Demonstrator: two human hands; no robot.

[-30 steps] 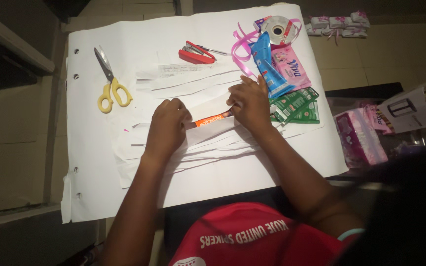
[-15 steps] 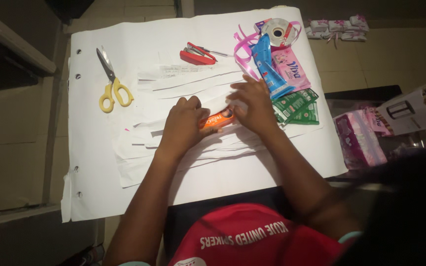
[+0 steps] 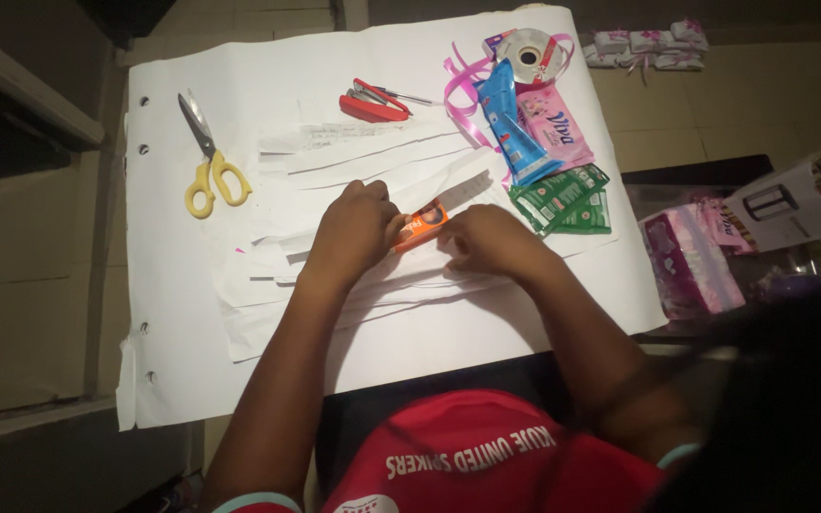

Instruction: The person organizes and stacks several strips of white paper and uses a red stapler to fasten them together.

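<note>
A small orange packet (image 3: 422, 225) lies on a pile of white paper strips (image 3: 353, 161) in the middle of a large white sheet (image 3: 268, 76). My left hand (image 3: 353, 233) holds the packet's left end. My right hand (image 3: 491, 242) is closed at its right end, pinching a white paper strip (image 3: 463, 190) that sticks up and away behind the packet.
Yellow-handled scissors (image 3: 206, 161) lie at the left of the sheet, a red stapler (image 3: 372, 103) at the top. A blue tube (image 3: 510, 119), pink packet (image 3: 553, 128), green sachets (image 3: 563, 198) and ribbon reel (image 3: 529, 52) sit at the right. Pink packs (image 3: 686, 261) lie beyond the right edge.
My left hand moved right onto the orange packet. My right hand dropped lower and closed on the strip, whose free end now sticks up behind the packet.
</note>
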